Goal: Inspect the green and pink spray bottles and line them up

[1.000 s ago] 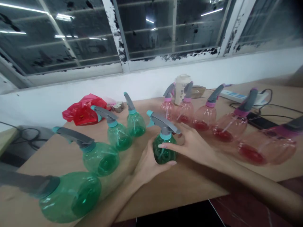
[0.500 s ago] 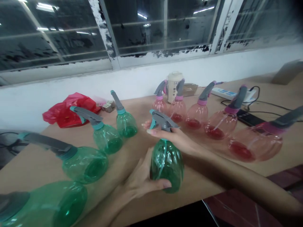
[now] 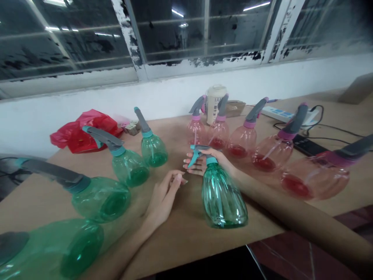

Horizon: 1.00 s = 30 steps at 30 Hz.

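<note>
My right hand (image 3: 223, 161) has a green spray bottle (image 3: 223, 198) by its neck, under the grey and turquoise spray head. Its fingertips extend past the turquoise trigger. The ribbed, see-through bottle leans, with its base toward the lower right. Left of it, my left hand (image 3: 164, 196) is apart from the bottle, thumb and fingers curled together with nothing visible between them. Those fingertips are close to my right fingertips. Several more green spray bottles (image 3: 154, 149) stand in a row along the left side.
Several pink spray bottles (image 3: 242, 142) line the right side. Behind them are a paper cup (image 3: 215, 105), a power strip (image 3: 288, 116) with cables and a dark phone (image 3: 309, 146). A red plastic bag (image 3: 84, 132) lies at the back left, near the wall. The wooden table (image 3: 186, 241) ends at the front.
My left hand has let go of the green bottle's body and moved up and left. In my right hand the bottle has tilted, its base swinging right and its spray head dropping slightly.
</note>
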Tool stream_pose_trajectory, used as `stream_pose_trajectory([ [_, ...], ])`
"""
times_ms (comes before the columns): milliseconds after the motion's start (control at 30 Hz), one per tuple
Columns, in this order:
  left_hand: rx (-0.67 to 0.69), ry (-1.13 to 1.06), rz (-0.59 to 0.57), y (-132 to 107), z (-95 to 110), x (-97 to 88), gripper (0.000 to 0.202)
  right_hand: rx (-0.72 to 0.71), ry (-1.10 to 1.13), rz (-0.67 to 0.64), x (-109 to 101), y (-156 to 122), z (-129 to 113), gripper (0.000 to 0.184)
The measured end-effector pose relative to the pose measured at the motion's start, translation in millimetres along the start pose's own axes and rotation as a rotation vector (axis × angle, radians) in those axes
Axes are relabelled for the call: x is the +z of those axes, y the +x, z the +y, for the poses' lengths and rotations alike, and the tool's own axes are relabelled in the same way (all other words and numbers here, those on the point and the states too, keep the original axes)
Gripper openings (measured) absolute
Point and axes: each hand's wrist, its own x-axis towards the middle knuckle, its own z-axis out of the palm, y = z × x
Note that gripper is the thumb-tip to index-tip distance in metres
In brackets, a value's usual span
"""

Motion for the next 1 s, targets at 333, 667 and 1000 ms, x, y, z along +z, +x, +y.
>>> stream_pose_trajectory([
  [333,0.116,0.463,0.149,14,-14,-5.6,0.025,0.102,0.21,-0.027,1,-2,17,0.03],
  [667,0.205,0.653,0.031,12,-26,2.8,0.039,0.134,0.237,0.002,2,-2,21,0.035],
  [1000,0.272,0.733,-0.002,10,-26,7.7,0.042,0.139,0.259,-0.046,-8,0,11,0.045],
])
